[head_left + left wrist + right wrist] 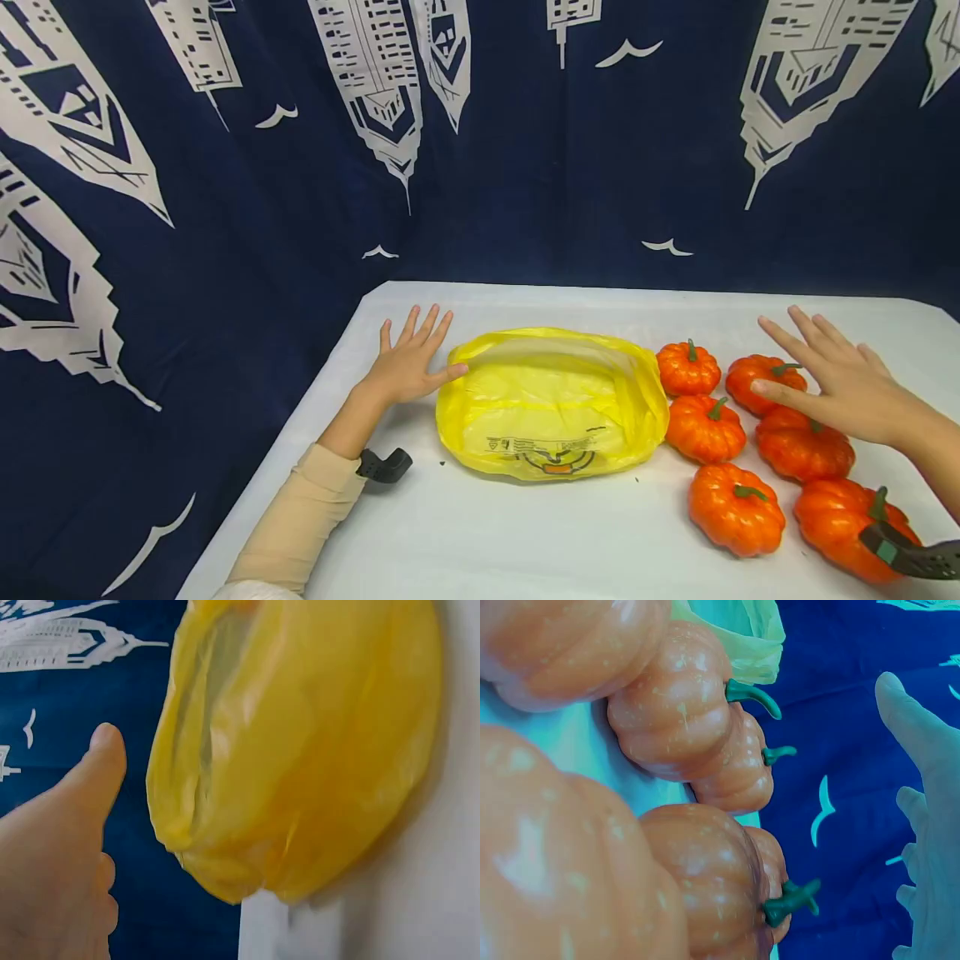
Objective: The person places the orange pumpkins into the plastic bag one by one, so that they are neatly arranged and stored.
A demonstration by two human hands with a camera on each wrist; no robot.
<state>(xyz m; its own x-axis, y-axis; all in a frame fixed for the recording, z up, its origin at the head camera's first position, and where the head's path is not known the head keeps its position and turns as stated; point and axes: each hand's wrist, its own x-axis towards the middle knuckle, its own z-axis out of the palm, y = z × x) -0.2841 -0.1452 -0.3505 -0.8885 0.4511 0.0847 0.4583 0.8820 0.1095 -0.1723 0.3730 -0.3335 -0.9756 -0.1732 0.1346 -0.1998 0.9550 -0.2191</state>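
A yellow plastic bag [555,400] lies on the white table with its wide mouth spread and its inside showing. Beside its left end my left hand [408,367] hovers with fingers spread; in the left wrist view the thumb [109,754] is apart from the bag [322,750]. Several small orange pumpkins with green stems stand to the bag's right, among them a front one [737,508] and a back one [688,368]. Over the right-hand pumpkins [805,444] my right hand [847,387] is held with spread fingers, holding nothing. In the right wrist view it is above the pumpkins [675,705].
The white table [465,542] has its back edge against a dark blue curtain [525,167] printed with white buildings and birds. A black wrist strap [384,467] is on my left wrist, another [930,557] on my right.
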